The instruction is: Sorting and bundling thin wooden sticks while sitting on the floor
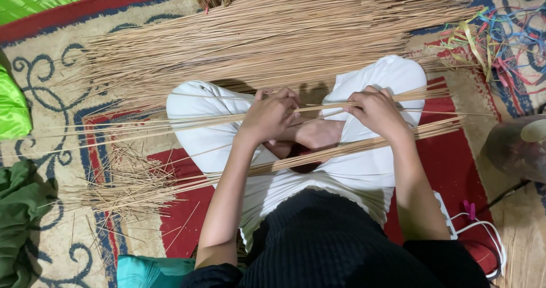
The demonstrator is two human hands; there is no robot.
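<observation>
You sit on a patterned carpet [68, 54], red and beige with dark blue scrollwork. A big pile of thin tan sticks [267, 35] lies across it ahead of you. A scatter of short stick pieces [133, 185] sits at your left. Coloured ribbon strips [500, 40] lie tangled at the far right. Bright green cloth [12, 108] and dark green cloth [17, 219] rest on the left edge. A white cable [483, 231] lies at your right, teal cloth [142, 272] near left.
</observation>
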